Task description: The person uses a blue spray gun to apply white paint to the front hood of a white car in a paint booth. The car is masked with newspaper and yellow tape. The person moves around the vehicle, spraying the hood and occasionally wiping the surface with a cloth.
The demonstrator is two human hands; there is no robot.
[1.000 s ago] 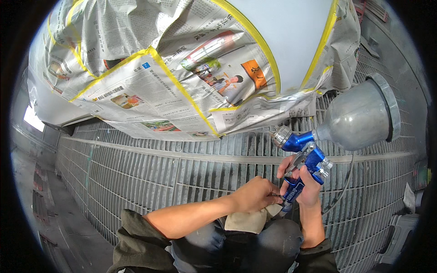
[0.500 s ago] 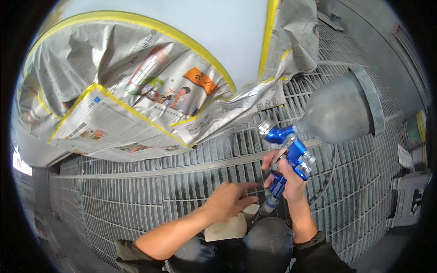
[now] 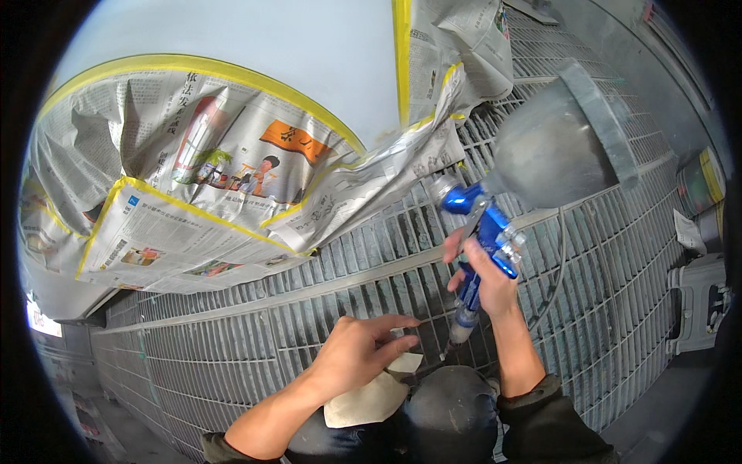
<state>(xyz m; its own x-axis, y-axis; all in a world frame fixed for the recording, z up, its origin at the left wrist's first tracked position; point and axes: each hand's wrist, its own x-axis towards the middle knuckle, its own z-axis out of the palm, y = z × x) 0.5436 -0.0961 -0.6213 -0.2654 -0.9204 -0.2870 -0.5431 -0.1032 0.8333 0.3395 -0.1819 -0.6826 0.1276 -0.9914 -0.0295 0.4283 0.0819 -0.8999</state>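
My right hand (image 3: 493, 284) is wrapped round the handle of a blue spray gun (image 3: 488, 224), with fingers at its silver trigger. A large cloudy cup (image 3: 537, 158) with a grey lid sits on the gun and tilts to the upper right. Over my knees, my left hand (image 3: 359, 348) has its index finger and thumb stretched out and apart. A cream cloth (image 3: 367, 402) hangs under that palm, seemingly held by the other fingers, which are hidden. Ahead stands a pale panel (image 3: 309, 62) edged with yellow tape (image 3: 224, 66) and newspaper (image 3: 193, 232).
Metal floor grating (image 3: 232, 340) spreads beneath me. A thin hose (image 3: 560, 271) runs over it behind my right hand. To the right are a grey plastic case (image 3: 696, 301) and a bucket (image 3: 699, 182) by the wall.
The spray gun and right hand have risen slightly in the picture. My left hand and the cloth have shifted left together. The panel and newspaper appear further left and lower.
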